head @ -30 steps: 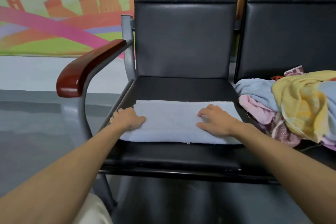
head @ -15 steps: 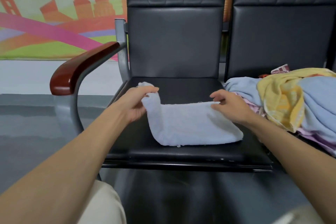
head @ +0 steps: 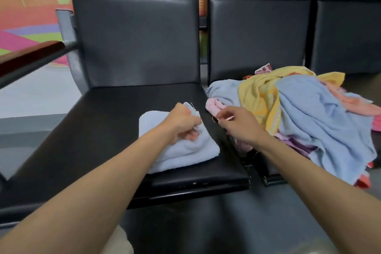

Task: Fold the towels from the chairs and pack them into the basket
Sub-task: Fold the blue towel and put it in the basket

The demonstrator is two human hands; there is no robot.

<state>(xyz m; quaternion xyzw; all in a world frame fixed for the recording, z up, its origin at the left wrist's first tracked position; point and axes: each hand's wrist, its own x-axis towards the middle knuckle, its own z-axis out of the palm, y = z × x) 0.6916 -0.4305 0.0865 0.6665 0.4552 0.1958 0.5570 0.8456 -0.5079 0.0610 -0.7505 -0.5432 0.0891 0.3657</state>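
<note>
A light blue towel (head: 185,148) lies folded in layers on the left black chair seat (head: 99,130). My left hand (head: 181,123) grips its upper end, fingers curled round the cloth, knuckles up. My right hand (head: 237,123) hovers just right of it over the gap between the seats, fingers loosely curled, holding nothing I can make out. Its fingertips are close to a pink towel (head: 214,105) at the edge of the pile. The pile of unfolded towels (head: 313,113), blue, yellow, pink and purple, covers the right seat. No basket is in view.
A wooden armrest (head: 31,55) on a grey metal frame runs along the left of the left chair. Tall black backrests (head: 136,33) stand behind both seats, and a third chair (head: 348,27) is at the far right. Grey floor lies below the seats.
My left hand carried the towel's left end over to the right, folding it into a shorter stack. My right hand let go of the towel and moved slightly right. The view shifted right.
</note>
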